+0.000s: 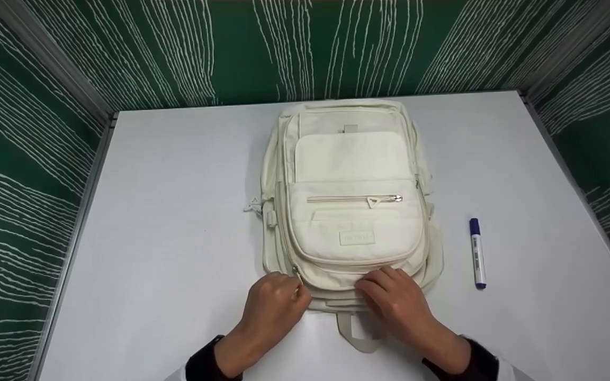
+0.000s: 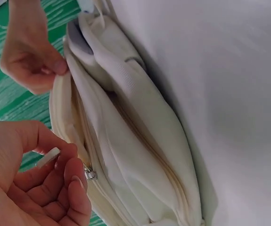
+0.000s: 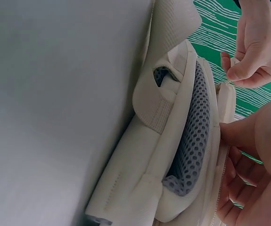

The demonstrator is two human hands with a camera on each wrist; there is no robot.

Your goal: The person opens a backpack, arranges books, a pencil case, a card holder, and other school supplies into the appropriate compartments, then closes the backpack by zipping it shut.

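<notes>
A cream backpack (image 1: 355, 159) lies front side up on the white table. At its near left edge my left hand (image 1: 277, 299) pinches a small cream zipper pull (image 2: 48, 157) between thumb and curled fingers. The metal zipper slider (image 2: 90, 174) shows just beside those fingers in the left wrist view. My right hand (image 1: 397, 299) grips the bag's near edge, right of centre, with thumb and fingertips on the fabric beside the zipper. In the right wrist view, the thumb of my right hand (image 3: 255, 160) presses that edge. A fabric loop (image 1: 360, 341) hangs from the bag's near side between the hands.
A white marker with a purple cap (image 1: 477, 254) lies on the table (image 1: 178, 211) to the right of the bag. Green panels with white streaks (image 1: 241, 53) stand along the table's far side and both flanks. Grey mesh padding (image 3: 194, 136) shows on the bag's near side.
</notes>
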